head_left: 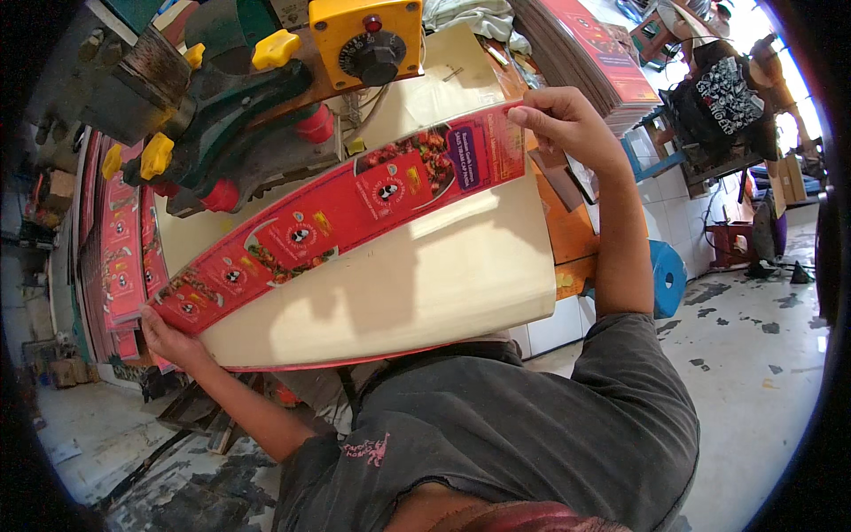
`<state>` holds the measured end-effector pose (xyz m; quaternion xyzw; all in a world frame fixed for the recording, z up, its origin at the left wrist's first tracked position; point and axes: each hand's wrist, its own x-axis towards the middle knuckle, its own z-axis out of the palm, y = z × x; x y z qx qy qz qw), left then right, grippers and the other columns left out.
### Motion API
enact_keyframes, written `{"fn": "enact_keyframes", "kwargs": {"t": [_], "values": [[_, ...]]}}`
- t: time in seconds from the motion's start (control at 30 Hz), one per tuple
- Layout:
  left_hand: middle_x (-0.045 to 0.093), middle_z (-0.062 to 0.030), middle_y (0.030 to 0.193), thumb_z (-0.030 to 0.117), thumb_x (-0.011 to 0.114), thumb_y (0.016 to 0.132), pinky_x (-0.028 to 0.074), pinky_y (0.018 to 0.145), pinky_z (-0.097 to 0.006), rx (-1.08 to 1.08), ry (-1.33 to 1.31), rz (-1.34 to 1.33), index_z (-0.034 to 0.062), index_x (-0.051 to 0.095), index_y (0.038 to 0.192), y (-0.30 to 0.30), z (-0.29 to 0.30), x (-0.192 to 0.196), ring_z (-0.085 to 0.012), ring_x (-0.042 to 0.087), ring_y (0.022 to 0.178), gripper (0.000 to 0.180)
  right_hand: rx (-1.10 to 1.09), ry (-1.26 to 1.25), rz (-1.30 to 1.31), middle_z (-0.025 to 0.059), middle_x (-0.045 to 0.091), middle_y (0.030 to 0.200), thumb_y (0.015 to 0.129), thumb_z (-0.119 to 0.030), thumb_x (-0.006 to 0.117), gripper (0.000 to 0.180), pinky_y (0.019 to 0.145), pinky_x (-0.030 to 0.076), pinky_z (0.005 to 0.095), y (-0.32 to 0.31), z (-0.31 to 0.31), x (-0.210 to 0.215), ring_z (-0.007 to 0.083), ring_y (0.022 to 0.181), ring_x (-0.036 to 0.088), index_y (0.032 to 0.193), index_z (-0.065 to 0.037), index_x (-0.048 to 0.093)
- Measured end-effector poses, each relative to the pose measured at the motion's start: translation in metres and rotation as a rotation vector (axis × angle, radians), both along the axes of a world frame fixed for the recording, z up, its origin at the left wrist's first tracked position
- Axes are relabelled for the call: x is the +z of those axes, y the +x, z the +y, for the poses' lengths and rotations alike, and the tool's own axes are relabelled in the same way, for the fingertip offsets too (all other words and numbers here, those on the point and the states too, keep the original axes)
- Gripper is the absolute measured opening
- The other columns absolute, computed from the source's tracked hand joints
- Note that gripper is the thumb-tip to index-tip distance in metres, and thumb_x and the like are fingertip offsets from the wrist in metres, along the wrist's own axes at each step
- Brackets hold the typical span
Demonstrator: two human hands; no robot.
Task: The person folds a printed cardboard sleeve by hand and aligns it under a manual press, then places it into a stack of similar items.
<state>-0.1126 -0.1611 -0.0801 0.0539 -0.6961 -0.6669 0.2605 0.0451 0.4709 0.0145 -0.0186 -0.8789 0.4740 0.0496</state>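
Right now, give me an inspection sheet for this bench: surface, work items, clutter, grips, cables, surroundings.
Surface: cream work board, mostly bare, lit in patches.
Job's things: long red printed carton blank, held flat and diagonal across the board.
Clutter: stack of red blanks at the board's left edge; another stack at upper right.
Grips: left hand holds the blank's lower-left end; right hand pinches its upper-right end.
Cables: thin wires under the yellow control box.
Surroundings: green machine with yellow knobs, blue stool, stained floor.
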Motion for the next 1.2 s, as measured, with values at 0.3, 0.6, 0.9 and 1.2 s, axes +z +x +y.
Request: {"fn": "enact_keyframes", "kwargs": {"t": [0.3,0.6,0.9,1.2], "values": [[0.069,-0.0065,0.109,0.027,0.06,0.108,0.05,0.091,-0.028,-0.066,-0.424,-0.071,-0.0026,0.066,0.129,-0.004,0.011,0.004,-0.0112,0.06,0.098,0.037,-0.124,-0.205,0.049,-0.0067,0.055,0.066,0.101,-0.04,0.07,0.04,0.054,0.037,0.0246,-0.002,-0.005,-0.004,0.0034,0.06,0.049,0.088,-0.002,0.075],[0.068,-0.0042,0.101,0.023,0.064,0.106,0.05,0.084,-0.026,-0.091,-0.468,0.013,0.0002,0.065,0.123,-0.004,0.01,0.003,-0.0098,0.06,0.091,0.028,-0.137,-0.198,0.066,-0.0072,0.058,0.072,0.101,-0.039,0.07,0.039,0.056,0.038,0.0241,-0.003,-0.005,-0.003,0.0023,0.065,0.05,0.104,0.0,0.079],[0.068,-0.0034,0.094,0.027,0.066,0.106,0.048,0.081,-0.024,-0.043,-0.401,0.079,0.0016,0.064,0.119,0.001,0.02,0.009,-0.0089,0.059,0.086,0.029,-0.146,-0.201,0.085,-0.0082,0.057,0.071,0.102,-0.039,0.069,0.037,0.056,0.038,0.0233,-0.002,-0.006,-0.003,0.0012,0.065,0.05,0.093,-0.004,0.076],[0.067,-0.0028,0.094,0.026,0.067,0.105,0.047,0.079,-0.023,-0.065,-0.375,0.121,0.0022,0.063,0.117,-0.004,0.012,0.003,-0.007,0.057,0.084,0.027,-0.129,-0.212,0.139,-0.0086,0.059,0.074,0.102,-0.037,0.069,0.035,0.057,0.04,0.0228,-0.004,-0.003,-0.007,0.0008,0.067,0.052,0.096,-0.004,0.077]]}}
